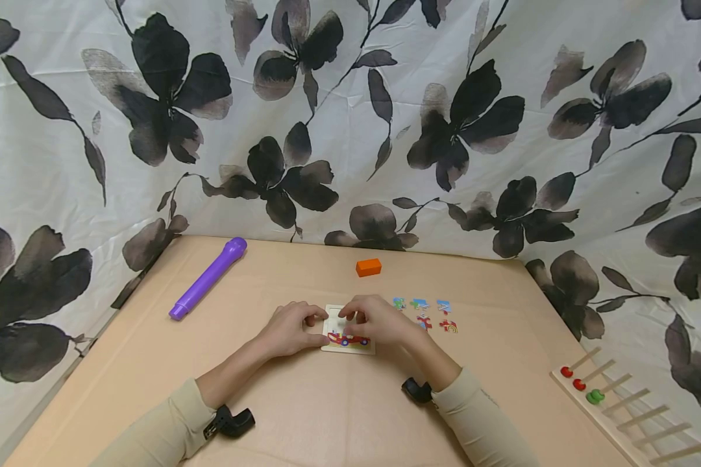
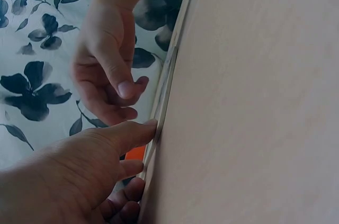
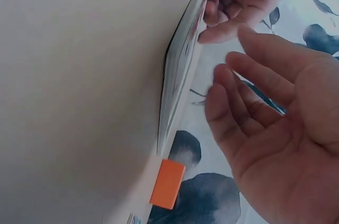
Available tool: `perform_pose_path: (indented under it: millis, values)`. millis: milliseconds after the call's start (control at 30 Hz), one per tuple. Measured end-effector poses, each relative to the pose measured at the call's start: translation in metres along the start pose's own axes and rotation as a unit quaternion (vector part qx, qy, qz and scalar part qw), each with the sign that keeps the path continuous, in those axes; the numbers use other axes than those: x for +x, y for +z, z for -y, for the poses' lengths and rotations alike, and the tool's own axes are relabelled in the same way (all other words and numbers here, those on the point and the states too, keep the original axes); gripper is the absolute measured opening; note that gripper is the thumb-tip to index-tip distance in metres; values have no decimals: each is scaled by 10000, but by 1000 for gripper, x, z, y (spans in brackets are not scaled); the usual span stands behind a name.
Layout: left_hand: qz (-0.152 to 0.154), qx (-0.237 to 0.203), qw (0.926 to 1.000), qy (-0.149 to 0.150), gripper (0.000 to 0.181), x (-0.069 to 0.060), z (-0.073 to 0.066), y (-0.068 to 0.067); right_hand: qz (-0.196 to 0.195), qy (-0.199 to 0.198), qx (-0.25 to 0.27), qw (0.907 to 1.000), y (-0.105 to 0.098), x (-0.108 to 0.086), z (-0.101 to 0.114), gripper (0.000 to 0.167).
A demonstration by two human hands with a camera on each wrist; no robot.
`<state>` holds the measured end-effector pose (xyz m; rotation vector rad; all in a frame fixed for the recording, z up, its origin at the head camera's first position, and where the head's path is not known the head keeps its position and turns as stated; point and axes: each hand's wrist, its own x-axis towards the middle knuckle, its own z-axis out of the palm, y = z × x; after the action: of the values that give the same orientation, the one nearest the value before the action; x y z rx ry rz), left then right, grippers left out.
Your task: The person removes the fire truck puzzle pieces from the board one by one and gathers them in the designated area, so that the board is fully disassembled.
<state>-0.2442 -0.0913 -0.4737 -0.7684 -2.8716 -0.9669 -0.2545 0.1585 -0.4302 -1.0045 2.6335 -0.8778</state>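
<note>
A small light puzzle board [image 1: 359, 351] with a red vehicle picture along its lower part lies flat at the middle of the table. My left hand [image 1: 289, 332] grips its left edge, thumb at the lower side and fingers higher up; in the left wrist view the left hand [image 2: 69, 168] touches the board's thin edge. Over the board's right side is my right hand [image 1: 385, 321], fingers bent above the surface and covering part of it. The right wrist view shows the right hand [image 3: 296, 113] loosely curved beside the board [image 3: 183, 70], with nothing visible in it.
Several small puzzle pieces [image 1: 420, 303] lie right of the board. An orange block [image 1: 368, 267] is behind it, and a purple stick [image 1: 207, 280] at the back left. A wooden peg rack [image 1: 616, 425] with red and green pieces stands at the right edge.
</note>
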Motion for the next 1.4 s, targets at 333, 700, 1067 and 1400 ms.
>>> perform_pose_path:
  millis: [333,700,1067,1400]
  values:
    - [122,-130,9998,60,44,-1,1,-3,538,-111,-44,9985,15,5,0,30]
    - [309,-146,9993,140,49,-2,2,-6,569,-119,-284,9979,20,8,0,26]
    - [352,-199,9991,83,51,-2,1,-6,612,-107,-127,9980,19,9,1,24]
    - [356,-110,9993,86,52,1,3,-4,671,58,-74,9977,19,9,2,24]
